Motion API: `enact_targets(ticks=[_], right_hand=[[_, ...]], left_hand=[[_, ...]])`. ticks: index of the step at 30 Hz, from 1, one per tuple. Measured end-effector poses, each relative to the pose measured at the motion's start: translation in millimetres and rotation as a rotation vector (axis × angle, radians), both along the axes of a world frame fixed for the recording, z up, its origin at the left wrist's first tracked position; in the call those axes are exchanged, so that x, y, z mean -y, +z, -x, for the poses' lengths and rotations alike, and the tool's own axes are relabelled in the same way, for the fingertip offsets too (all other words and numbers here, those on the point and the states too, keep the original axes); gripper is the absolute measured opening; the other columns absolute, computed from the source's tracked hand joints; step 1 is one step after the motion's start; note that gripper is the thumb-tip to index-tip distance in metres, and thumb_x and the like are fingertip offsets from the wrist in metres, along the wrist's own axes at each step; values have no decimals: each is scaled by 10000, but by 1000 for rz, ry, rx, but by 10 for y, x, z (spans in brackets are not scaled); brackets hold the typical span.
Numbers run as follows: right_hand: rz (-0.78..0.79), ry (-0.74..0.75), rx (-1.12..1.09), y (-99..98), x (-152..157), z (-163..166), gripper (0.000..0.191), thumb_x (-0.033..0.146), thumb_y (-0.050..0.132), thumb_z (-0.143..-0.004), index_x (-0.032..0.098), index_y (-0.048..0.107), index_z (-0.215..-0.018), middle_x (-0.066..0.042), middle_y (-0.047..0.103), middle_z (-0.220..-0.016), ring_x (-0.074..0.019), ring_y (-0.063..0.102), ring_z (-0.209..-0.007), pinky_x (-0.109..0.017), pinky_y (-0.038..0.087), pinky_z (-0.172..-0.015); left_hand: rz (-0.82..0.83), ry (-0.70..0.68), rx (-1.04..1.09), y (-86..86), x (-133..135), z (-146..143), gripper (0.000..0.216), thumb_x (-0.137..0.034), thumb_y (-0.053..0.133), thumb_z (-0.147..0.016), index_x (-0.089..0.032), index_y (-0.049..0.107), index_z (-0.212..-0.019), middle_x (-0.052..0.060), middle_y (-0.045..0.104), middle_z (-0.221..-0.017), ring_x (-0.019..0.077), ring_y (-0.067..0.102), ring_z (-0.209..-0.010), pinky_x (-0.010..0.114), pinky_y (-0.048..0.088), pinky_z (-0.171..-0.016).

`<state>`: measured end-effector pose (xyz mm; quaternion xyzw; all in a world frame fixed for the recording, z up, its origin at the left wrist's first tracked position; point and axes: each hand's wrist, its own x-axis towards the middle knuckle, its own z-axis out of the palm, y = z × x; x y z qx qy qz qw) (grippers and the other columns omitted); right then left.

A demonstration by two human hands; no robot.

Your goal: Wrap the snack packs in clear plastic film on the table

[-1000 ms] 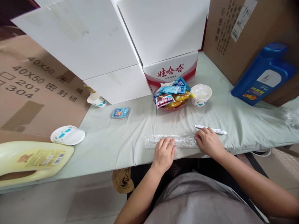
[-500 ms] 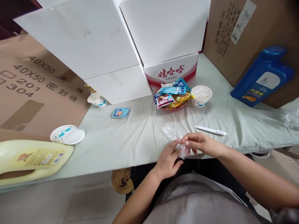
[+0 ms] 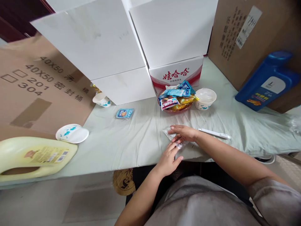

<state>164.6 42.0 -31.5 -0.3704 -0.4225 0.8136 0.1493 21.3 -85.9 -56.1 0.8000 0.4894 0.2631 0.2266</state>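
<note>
A crumpled piece of clear plastic wrap [image 3: 167, 131] lies on the cloth near the table's front edge. My right hand [image 3: 184, 133] rests over it with fingers stretched out, hiding part of it. At the near end of the wrap, my left hand [image 3: 167, 160] touches it with its fingertips, fingers long and thumb apart. Just right of my right hand lies a slim white utility knife [image 3: 215, 133]. Beyond the hands stands a reddish bowl [image 3: 180, 110] heaped with packaged snacks [image 3: 177, 95].
A paper bowl [image 3: 206, 99] stands beside the snacks; another paper bowl [image 3: 71, 133] lies tipped at left. A blue packet [image 3: 125, 113] sits mid-table. White boxes [image 3: 94, 40] line the back. A blue bottle [image 3: 268, 83] stands right, a yellow jug [image 3: 37, 153] left.
My right hand has moved forward and left, flattening out over the plastic wrap. My left hand has shifted only slightly, its fingers still by the wrap. The whole view has shifted a little.
</note>
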Motion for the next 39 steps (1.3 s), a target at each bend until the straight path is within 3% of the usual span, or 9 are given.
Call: enact_targets(ticks=[6, 10, 15, 20, 24, 28, 32, 35, 39], right_hand=[[-82, 23, -30, -10, 41, -54, 837, 515, 610, -864, 391, 112, -1524, -107, 174, -1601, -117, 687, -747, -206, 538, -459], [-162, 79, -26, -5, 54, -57, 786, 515, 564, -893, 420, 100, -1519, -74, 66, -1620, -108, 683, -750, -194, 530, -443], [-279, 30, 20, -30, 128, -28, 712, 507, 529, -903, 381, 182, -1513, -96, 149, -1606, -130, 684, -766, -241, 545, -489], [-917, -129, 193, -38, 312, -256, 466, 454, 588, -867, 201, 563, -1257, -110, 643, -1173, -190, 644, -871, -320, 544, -702], [-1504, 187, 300, -64, 416, -500, 374, 373, 665, -831, 182, 638, -1151, -125, 651, -1126, -270, 544, -1084, -458, 455, -924], [-1784, 272, 438, -144, 493, -553, 194, 257, 537, -928, 183, 676, -1040, -119, 652, -1152, -272, 515, -1147, -459, 415, -935], [-1802, 281, 400, -106, 536, -499, 244, 218, 420, -976, 165, 657, -999, -115, 686, -1047, -221, 585, -1055, -381, 415, -910], [-1620, 268, 553, -8, 474, -423, 292, 289, 370, -1003, 155, 629, -998, -92, 698, -896, -175, 636, -785, -280, 418, -715], [-1388, 206, 895, 53, 285, -257, 295, 368, 380, -1000, 180, 605, -1027, -84, 714, -960, -192, 666, -808, -255, 382, -645]], left_hand=[[-104, 56, 32, 15, 14, -31, 252, -209, 545, -884, -190, 613, -1126, 101, 645, -1158, 239, 580, -1156, 428, 518, -973], [-300, 277, 85, 29, -98, 47, 160, -188, 476, -907, -180, 626, -961, 82, 658, -955, 184, 645, -924, 331, 550, -832], [-401, 279, -79, -58, -363, 169, 139, -201, 499, -903, -176, 631, -943, 103, 643, -1064, 262, 559, -1163, 447, 466, -970], [-334, 293, -136, -161, -434, 200, 97, -191, 551, -888, -184, 632, -941, 86, 659, -1069, 270, 556, -1183, 459, 449, -971], [-369, 272, -154, -155, -408, 181, 104, -163, 561, -876, -174, 636, -948, 91, 668, -1071, 274, 565, -1178, 460, 449, -964], [-368, 210, -170, -119, -397, 164, 128, -153, 546, -887, -179, 650, -956, 88, 680, -1079, 270, 563, -1190, 466, 447, -966], [-339, 104, -120, -114, -393, 180, 176, -142, 515, -898, -198, 677, -938, 71, 693, -1074, 250, 554, -1210, 455, 464, -975], [-324, 51, -87, -135, -403, 204, 298, -33, 458, -851, -201, 680, -957, 63, 701, -1063, 225, 580, -1181, 436, 488, -959], [-324, 62, -107, -155, -421, 214, 341, 10, 414, -811, -189, 662, -934, 81, 699, -1052, 220, 596, -1155, 425, 506, -929]])
